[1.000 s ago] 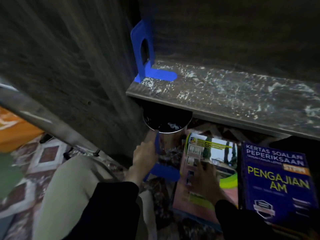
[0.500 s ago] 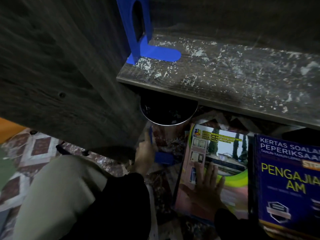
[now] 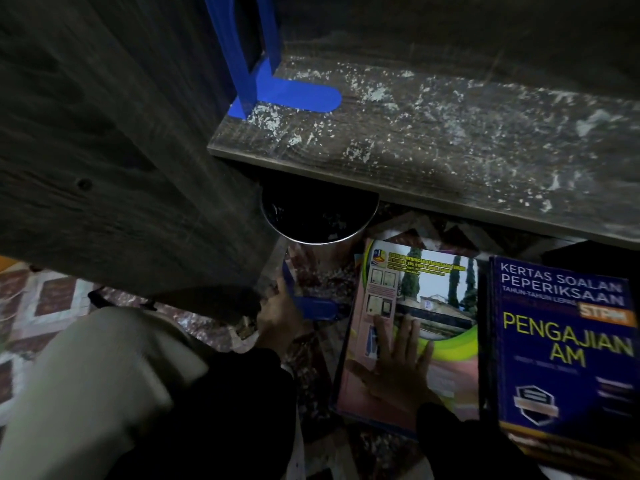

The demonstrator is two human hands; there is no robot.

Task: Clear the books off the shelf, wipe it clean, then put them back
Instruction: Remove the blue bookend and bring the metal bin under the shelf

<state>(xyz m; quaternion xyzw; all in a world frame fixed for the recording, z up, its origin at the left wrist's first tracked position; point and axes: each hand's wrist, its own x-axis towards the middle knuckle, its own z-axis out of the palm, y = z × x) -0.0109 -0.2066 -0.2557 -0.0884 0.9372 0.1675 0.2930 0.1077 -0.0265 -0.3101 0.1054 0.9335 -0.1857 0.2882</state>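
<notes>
The shelf point(image 3: 450, 140) is bare of books and speckled all over with pale dust, so the clearing step looks done and the wiping not yet begun. One blue bookend point(image 3: 263, 88) stands at its far left end, against the bookcase side panel point(image 3: 121, 150), probably left there as the stop for the returning row.

The books are on the patterned floor point(image 3: 52, 306) below and near the shelf's front edge, within easy reach for putting back. A pink-and-green covered book point(image 3: 426, 282) lies flat, and just to its right lies a blue "PENGAJIAN AM" exam-paper book point(image 3: 561, 341). The right hand point(image 3: 398, 362) rests on the pink cover, palm down with fingers straight and spread, seemingly steadying the pile.

Left of the books, the left hand point(image 3: 280, 313) grips a second blue bookend point(image 3: 317, 308) low by the floor, fingers closed on its upright as far as the dim light shows. A metal bin point(image 3: 318, 220) sits under the shelf edge, handy for catching swept dust.
</notes>
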